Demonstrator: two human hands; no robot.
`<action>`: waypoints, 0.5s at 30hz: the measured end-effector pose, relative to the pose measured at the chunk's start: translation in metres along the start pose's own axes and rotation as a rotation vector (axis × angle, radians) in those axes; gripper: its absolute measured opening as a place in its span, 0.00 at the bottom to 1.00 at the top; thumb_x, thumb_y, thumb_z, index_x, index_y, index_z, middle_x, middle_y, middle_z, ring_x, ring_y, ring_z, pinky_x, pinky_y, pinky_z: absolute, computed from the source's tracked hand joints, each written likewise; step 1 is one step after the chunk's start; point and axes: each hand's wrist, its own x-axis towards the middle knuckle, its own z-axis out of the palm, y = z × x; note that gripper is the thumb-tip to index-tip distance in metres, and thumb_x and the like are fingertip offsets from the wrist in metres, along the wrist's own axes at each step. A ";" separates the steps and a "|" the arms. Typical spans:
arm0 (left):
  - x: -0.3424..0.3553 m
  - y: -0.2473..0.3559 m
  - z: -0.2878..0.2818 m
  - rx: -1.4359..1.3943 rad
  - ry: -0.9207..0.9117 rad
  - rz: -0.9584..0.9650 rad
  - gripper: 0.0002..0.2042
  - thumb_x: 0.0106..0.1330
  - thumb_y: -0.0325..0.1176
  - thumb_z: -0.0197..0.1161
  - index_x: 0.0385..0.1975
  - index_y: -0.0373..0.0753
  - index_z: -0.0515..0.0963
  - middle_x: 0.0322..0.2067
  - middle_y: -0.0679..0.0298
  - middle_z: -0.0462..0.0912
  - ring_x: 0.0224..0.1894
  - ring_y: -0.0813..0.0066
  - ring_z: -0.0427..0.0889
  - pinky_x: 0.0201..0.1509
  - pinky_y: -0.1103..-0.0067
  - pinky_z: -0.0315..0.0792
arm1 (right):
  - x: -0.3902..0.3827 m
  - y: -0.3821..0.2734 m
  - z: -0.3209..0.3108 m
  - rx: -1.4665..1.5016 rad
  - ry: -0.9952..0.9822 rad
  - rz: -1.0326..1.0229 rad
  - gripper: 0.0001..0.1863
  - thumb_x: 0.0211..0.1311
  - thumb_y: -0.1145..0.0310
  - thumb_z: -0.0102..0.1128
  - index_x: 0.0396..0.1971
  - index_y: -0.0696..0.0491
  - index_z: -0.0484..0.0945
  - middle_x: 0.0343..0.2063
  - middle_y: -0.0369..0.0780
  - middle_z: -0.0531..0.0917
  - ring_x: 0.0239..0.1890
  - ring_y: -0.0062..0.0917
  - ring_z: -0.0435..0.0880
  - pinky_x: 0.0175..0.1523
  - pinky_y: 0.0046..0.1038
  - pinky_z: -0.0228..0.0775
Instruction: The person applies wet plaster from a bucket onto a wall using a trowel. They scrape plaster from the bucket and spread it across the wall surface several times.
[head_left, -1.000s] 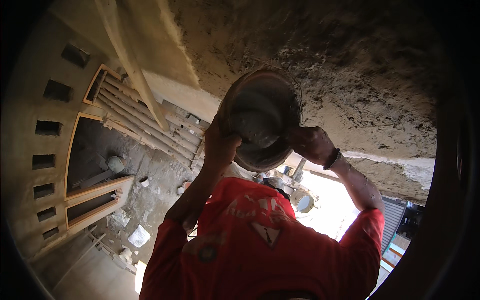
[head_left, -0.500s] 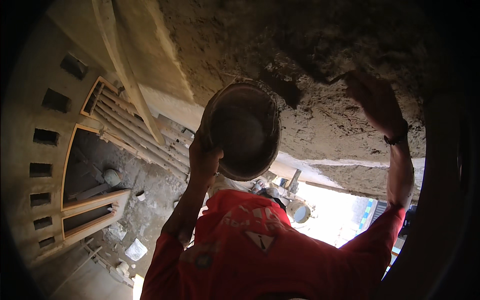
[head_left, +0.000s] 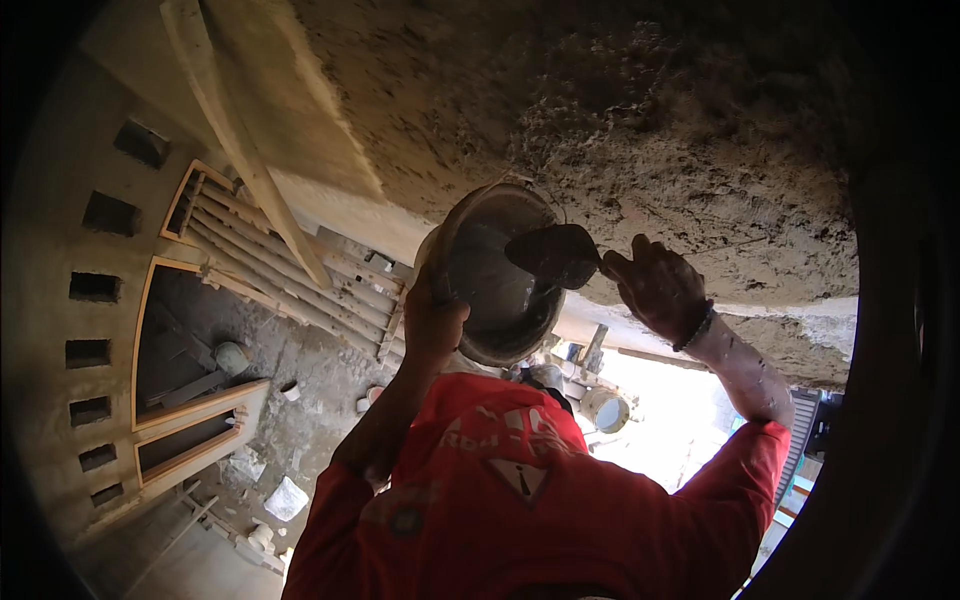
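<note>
My left hand (head_left: 433,325) grips the near-left rim of a round, dark, mortar-stained basin (head_left: 520,338), thumb over the edge. Grey wet-looking material coats its inside, but how much it holds is hard to tell. In my right hand (head_left: 662,292), fingers closed round a handle they mostly hide, is a trowel with a dark rounded blade (head_left: 555,255). That blade lies over the basin's right side; whether it touches the inside, I cannot tell. Beyond both hands spreads a rough surface coated in damp brown mortar (head_left: 690,190), apart from the trowel.
A slanting wooden plank (head_left: 240,140) and a row of poles (head_left: 290,275) stand at left. Beside them is a wall with square holes (head_left: 95,287) and a wood-framed opening (head_left: 140,340). Below lie a bucket (head_left: 606,410), a pale sack (head_left: 287,498) and rubble.
My right hand has come down and left from the mortared surface, bringing the trowel blade over the basin. The left hand keeps its hold, with the basin shifted slightly and tilted.
</note>
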 end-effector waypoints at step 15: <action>0.000 -0.037 0.034 -0.008 -0.087 0.164 0.32 0.44 0.20 0.55 0.57 0.33 0.66 0.46 0.52 0.78 0.48 0.61 0.79 0.52 0.73 0.72 | -0.046 -0.052 0.116 0.729 -0.621 0.383 0.22 0.61 0.51 0.55 0.55 0.40 0.74 0.41 0.46 0.82 0.40 0.42 0.82 0.46 0.39 0.77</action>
